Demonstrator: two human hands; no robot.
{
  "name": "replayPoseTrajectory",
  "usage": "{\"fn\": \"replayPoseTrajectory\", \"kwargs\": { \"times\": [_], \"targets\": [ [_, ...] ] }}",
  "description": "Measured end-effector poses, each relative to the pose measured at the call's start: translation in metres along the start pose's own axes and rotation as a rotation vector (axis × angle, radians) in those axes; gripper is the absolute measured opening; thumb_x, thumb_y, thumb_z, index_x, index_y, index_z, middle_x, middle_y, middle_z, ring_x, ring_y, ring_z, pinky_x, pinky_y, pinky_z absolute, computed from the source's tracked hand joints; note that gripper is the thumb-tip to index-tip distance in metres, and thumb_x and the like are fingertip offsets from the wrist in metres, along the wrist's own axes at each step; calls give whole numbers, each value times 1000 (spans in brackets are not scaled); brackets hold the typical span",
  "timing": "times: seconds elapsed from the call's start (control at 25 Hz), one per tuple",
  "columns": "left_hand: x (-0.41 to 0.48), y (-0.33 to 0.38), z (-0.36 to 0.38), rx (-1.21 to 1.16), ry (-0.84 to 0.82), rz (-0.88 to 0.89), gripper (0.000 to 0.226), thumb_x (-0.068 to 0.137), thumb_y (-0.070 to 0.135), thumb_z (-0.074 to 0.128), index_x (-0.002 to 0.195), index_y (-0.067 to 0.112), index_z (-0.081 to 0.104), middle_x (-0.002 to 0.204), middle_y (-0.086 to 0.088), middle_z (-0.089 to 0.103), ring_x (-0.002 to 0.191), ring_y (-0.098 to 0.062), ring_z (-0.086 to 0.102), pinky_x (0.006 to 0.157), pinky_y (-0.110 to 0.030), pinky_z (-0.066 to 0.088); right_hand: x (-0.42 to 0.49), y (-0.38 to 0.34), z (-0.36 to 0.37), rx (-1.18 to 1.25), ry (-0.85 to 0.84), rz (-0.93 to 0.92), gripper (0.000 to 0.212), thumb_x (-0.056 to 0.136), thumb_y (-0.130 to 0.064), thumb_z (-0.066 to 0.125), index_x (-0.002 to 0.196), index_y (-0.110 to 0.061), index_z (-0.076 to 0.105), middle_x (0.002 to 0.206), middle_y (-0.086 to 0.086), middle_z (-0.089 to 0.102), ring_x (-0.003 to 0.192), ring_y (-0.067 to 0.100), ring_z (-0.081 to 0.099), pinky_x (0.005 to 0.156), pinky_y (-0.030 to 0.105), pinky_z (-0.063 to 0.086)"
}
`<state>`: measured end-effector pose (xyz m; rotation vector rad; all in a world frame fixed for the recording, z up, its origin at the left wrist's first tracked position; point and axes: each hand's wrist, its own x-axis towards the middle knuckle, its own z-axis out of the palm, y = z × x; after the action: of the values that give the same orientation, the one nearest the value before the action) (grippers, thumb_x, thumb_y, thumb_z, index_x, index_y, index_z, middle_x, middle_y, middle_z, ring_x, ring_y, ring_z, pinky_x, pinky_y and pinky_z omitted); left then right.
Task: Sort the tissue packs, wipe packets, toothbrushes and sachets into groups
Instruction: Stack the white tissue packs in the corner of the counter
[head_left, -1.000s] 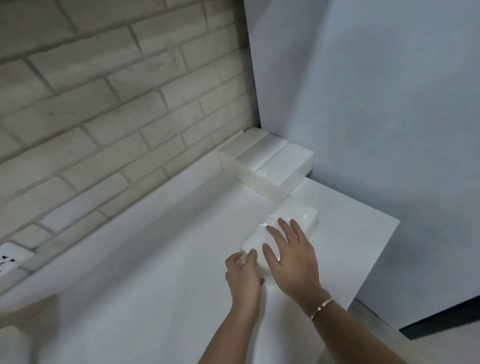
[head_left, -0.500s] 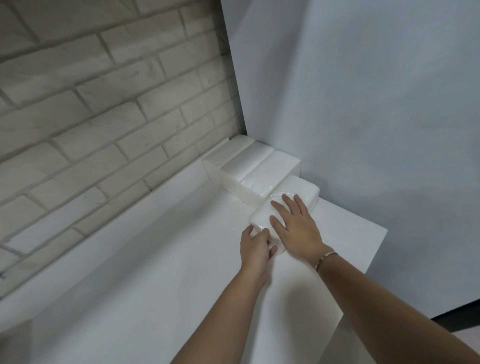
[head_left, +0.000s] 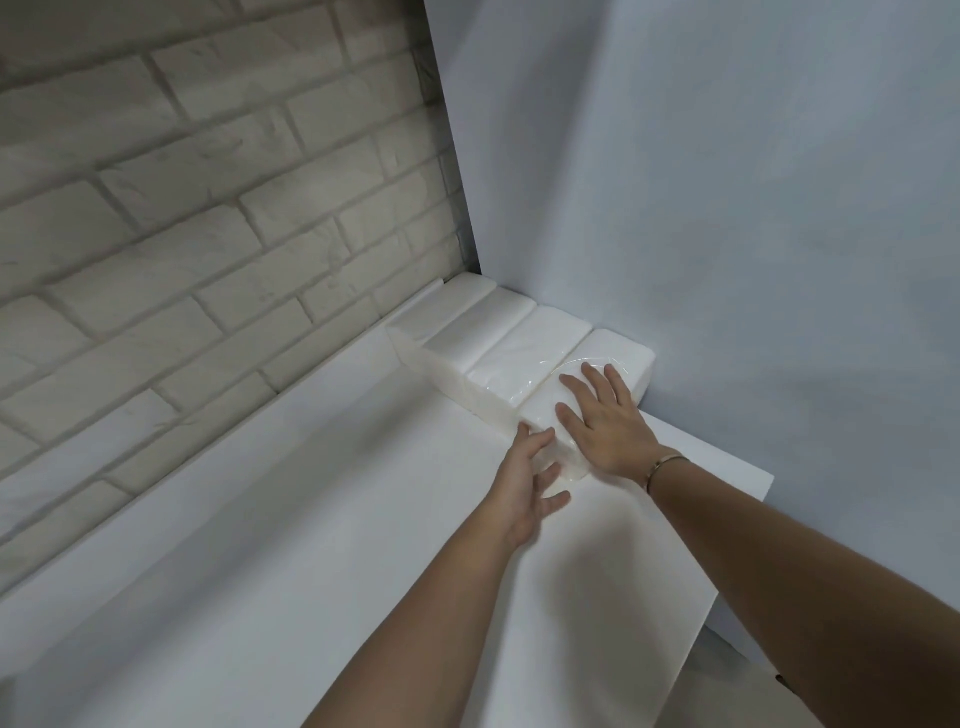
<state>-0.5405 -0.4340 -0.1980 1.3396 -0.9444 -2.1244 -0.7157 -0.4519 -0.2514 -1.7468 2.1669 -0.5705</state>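
Four tissue packs (head_left: 519, 353) lined up in corner, right hand (head_left: 605, 423) flat and unclenched on last pack (head_left: 613, 353), left hand (head_left: 524, 480) loose beside it; wipes, toothbrushes, sachets unseen.

Both bare forearms extend forward from the lower edge of the view. The right hand (head_left: 605, 421) lies palm-down with fingers spread flat, a thin metal bracelet (head_left: 664, 464) at its wrist. The left hand (head_left: 524, 480) is open, fingers loosely extended, beside it.
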Motion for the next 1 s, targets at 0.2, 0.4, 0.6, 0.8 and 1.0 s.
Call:
{"fn": "replayPoseTrajectory", "kwargs": {
  "times": [0.2,0.4,0.6,0.8,1.0],
  "targets": [
    [-2,5,-14,125,53,28,50,94,43,60,143,36,54,144,5,56,120,-26,63,97,-46,57,1,2,2,42,-8,24,74,97,-75,14,160,-39,19,173,-5,6,159,18,-12,128,55,12],
    [-36,16,-30,248,120,175,17,96,33,58,107,24,68,109,-9,68,90,-29,65,78,-42,54,-13,-25,-24,-90,-46,122,60,101,-62,34,157,-40,27,173,-7,7,159,20,-8,124,60,20],
    [-72,-17,-83,227,218,235,21,100,26,59,115,19,71,116,-11,75,93,-28,71,77,-39,54,-33,-69,-23,-302,230,60,39,100,-33,51,137,-23,57,161,15,33,152,38,19,108,64,35],
    [-135,-64,-165,47,491,385,21,101,4,53,111,9,71,106,-21,75,86,-31,69,76,-45,49,-93,-147,24,-78,257,-33,34,89,-22,66,123,-24,69,137,9,58,128,33,45,90,52,47],
    [-222,-84,-253,12,696,470,22,101,-1,51,106,6,71,97,-19,76,83,-35,69,71,-43,49,-173,-237,74,73,66,-77,30,95,-28,59,125,-29,64,130,-2,58,123,25,49,92,44,47]
  ]
}}
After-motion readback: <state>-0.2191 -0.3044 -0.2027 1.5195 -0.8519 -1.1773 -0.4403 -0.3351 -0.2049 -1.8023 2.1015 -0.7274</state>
